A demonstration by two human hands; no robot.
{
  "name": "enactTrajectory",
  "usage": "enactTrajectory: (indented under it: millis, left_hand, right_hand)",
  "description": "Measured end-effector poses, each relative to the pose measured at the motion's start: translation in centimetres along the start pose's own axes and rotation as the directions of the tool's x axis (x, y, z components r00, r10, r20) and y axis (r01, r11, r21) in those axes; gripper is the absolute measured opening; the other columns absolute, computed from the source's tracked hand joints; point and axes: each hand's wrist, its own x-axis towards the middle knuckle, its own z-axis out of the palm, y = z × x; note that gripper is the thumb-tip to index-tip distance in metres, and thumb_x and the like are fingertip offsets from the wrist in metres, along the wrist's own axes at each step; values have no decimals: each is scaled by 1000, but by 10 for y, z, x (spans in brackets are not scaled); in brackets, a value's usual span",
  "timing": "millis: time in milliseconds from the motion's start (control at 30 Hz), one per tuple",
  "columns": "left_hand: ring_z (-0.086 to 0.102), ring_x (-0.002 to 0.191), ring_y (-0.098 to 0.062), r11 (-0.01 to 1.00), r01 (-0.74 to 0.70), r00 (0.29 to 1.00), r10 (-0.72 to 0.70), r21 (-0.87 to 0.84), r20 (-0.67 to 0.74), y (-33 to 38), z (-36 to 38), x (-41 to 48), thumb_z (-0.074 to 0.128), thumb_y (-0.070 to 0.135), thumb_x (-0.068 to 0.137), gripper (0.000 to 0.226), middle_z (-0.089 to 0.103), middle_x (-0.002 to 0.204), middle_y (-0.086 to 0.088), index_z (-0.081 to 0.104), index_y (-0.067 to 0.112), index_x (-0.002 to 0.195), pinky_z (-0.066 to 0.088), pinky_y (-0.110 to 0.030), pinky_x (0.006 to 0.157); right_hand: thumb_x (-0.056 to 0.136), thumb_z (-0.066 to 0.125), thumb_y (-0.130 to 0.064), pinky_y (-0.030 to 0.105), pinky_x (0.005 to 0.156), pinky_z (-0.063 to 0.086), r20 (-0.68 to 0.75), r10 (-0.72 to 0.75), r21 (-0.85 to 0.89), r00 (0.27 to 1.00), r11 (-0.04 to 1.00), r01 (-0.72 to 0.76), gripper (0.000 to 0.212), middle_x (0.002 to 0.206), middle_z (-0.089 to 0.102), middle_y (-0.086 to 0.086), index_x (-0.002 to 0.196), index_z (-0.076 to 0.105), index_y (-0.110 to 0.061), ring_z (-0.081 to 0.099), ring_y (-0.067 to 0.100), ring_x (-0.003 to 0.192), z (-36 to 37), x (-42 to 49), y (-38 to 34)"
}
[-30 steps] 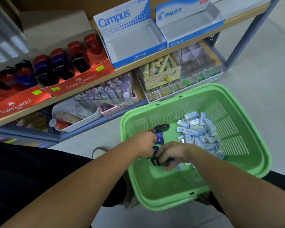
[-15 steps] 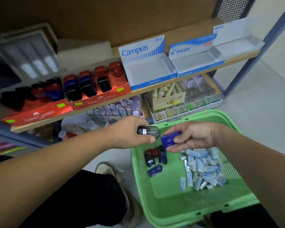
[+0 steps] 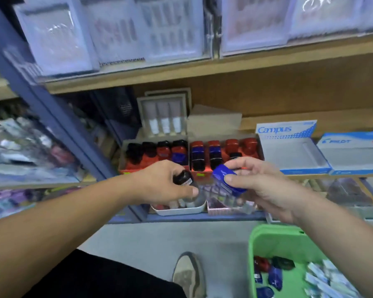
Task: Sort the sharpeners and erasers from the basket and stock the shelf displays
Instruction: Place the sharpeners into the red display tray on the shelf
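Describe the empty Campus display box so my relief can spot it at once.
On the wooden middle shelf, right of the red cardboard trays of sharpeners, stand two empty white-and-blue cardboard display boxes. The Campus box is the left one, named on its raised back flap, unlike the Pilot box on its right.

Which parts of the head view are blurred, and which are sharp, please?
Head view: motion blur smears the left shelf goods and the upper plastic packs, which also show glare; the Campus box lettering is legible; the blue sharpener in the right hand and black sharpener in the left hand look fairly sharp.
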Motion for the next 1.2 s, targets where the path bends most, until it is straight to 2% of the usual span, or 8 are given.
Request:
enactTrajectory:
  millis: [100, 200, 333, 433, 600, 767, 933, 1200]
  left_hand:
    - [75, 79, -25, 1000, 18, 994, -17, 11, -104, -29, -21, 3, 76, 48, 81, 32, 75, 85, -6, 69, 18, 91, 62, -51, 74]
    - [72, 84, -13, 998, 52, 968, -42, 33, -248, -60, -51, 4, 82, 46, 79, 30, 74, 90, 7, 68, 28, 99, 61, -43, 82]
    - [67, 95, -14, 969, 184, 857, -76, 165, -510, -86, -96, 0, 85, 41, 78, 42, 70, 104, 10, 63, 35, 113, 53, -28, 78]
    - [65, 102, -19, 921, 204, 888, -31, 332, -460, -92, -108, 8, 72, 33, 93, 27, 68, 110, 4, 65, 30, 119, 50, -28, 77]
    - [52, 123, -25, 791, 175, 959, -2, 587, -284, -104, -96, 31, 64, 26, 98, 41, 54, 137, -4, 60, 27, 138, 48, -39, 101]
    - [60, 102, -29, 731, 243, 943, -24, 638, -332, -113, -88, 41, 66, 16, 94, 30, 62, 115, -7, 65, 23, 124, 56, -41, 83]
    - [61, 84, -25, 666, 303, 931, -53, 681, -362, -115, -86, 48, 67, 3, 89, 17, 62, 95, -6, 66, 14, 101, 47, -33, 64]
    - [54, 67, -17, 655, 364, 914, -114, 662, -389, -113, -86, 55, 70, 7, 90, 11, 57, 83, 0, 69, 14, 98, 46, -31, 61]
  right_hand:
    - [90, 68, 5, 39, 66, 61, -66, -47, 47, 997, 998, 50, 39, 98, 70, 20, 123, 63, -15, 73, 32, 78, 33, 14, -3]
    - [87, 71, 7, 44, 81, 61, -115, -66, 9, 991, 998, 67, 38, 101, 74, 18, 118, 69, -15, 75, 34, 88, 54, 30, -2]
    - [80, 79, 3, 34, 70, 60, -176, -100, -65, 979, 994, 90, 29, 92, 78, 14, 105, 71, -9, 76, 24, 79, 77, 54, -3]
    - [80, 81, 0, 40, 72, 63, -245, -119, -46, 962, 993, 111, 29, 95, 76, 18, 105, 67, -6, 77, 30, 83, 96, 76, -4]
    - [83, 79, 0, 39, 81, 63, -236, -103, -19, 966, 995, 101, 27, 100, 74, 16, 105, 66, -8, 77, 27, 91, 112, 97, -5]
    - [82, 81, -3, 37, 77, 64, -224, -137, -73, 965, 990, 124, 30, 99, 76, 13, 108, 68, -10, 77, 23, 86, 115, 96, -1]
    - [86, 80, -8, 34, 82, 62, -236, -239, -219, 942, 957, 188, 33, 103, 74, 4, 114, 68, -19, 76, 18, 90, 115, 107, -13]
    - [83, 81, -6, 36, 82, 63, -296, -355, -328, 887, 910, 254, 26, 96, 76, 1, 102, 70, -20, 75, 17, 91, 81, 92, -11]
